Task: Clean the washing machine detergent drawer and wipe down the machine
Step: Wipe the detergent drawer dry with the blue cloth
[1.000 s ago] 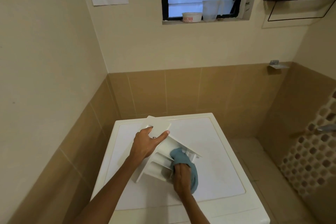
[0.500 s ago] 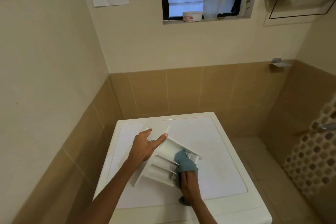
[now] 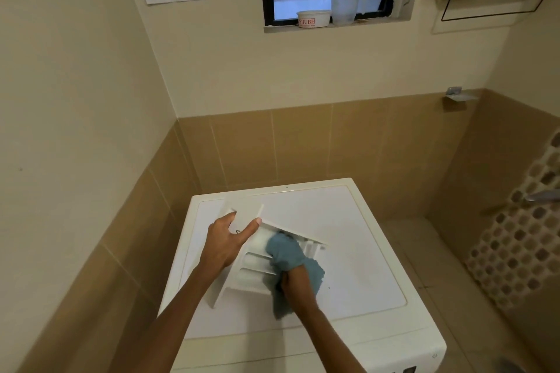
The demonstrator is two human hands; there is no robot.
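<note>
The cloth (image 3: pixel 286 253) has slid further into the drawer (image 3: pixel 254 266), right hand (image 3: pixel 298 285) fingers clutching it, left hand (image 3: pixel 224 241) fingers gripping the drawer's front.

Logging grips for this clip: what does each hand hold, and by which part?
The left hand grips the detergent drawer by its front panel end; the right hand holds the blue cloth, bunched, pressed into the drawer.

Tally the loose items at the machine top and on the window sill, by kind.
detergent drawer: 1
blue cloth: 1
white tub: 1
clear jug: 1
Total: 4
</note>
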